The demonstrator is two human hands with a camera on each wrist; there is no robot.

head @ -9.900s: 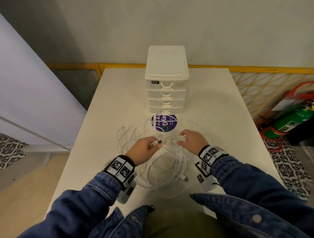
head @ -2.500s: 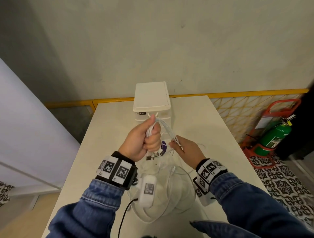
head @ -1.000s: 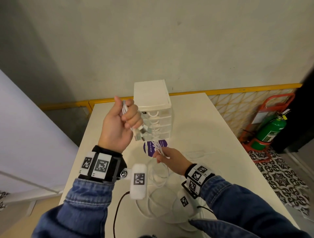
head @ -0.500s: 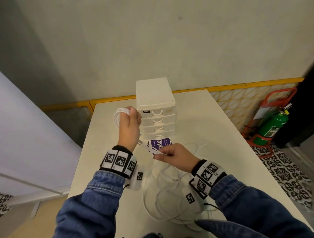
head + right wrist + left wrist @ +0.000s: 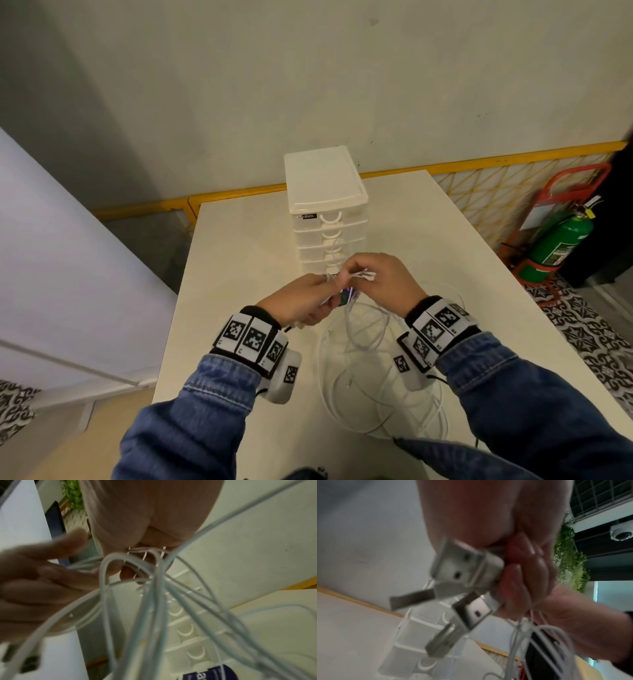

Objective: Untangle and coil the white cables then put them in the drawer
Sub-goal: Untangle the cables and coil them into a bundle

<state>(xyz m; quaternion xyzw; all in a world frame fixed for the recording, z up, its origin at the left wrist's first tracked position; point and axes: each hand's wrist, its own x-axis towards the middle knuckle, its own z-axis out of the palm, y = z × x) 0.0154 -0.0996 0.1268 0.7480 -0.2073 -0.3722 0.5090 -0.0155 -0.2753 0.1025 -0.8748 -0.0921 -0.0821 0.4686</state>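
Note:
My two hands meet above the table, just in front of the white drawer unit [image 5: 327,205], whose drawers are all closed. My left hand [image 5: 303,301] grips a bundle of white cables; in the left wrist view several USB plugs [image 5: 464,566] stick out of its fist. My right hand [image 5: 383,281] pinches white cable strands [image 5: 361,275] beside the left hand, and in the right wrist view several cable loops [image 5: 154,588] hang from its fingers. More white cable [image 5: 363,380] lies in tangled loops on the table below my hands.
A purple round sticker [image 5: 347,295] shows between my hands on the white table [image 5: 239,260]. A green fire extinguisher [image 5: 558,246] in a red stand is on the floor to the right, behind a yellow mesh rail [image 5: 513,185]. A white panel [image 5: 51,257] stands to the left.
My left hand has come down from beside the drawer unit to meet the right hand. The right hand has risen a little and now pinches cable strands right next to the left.

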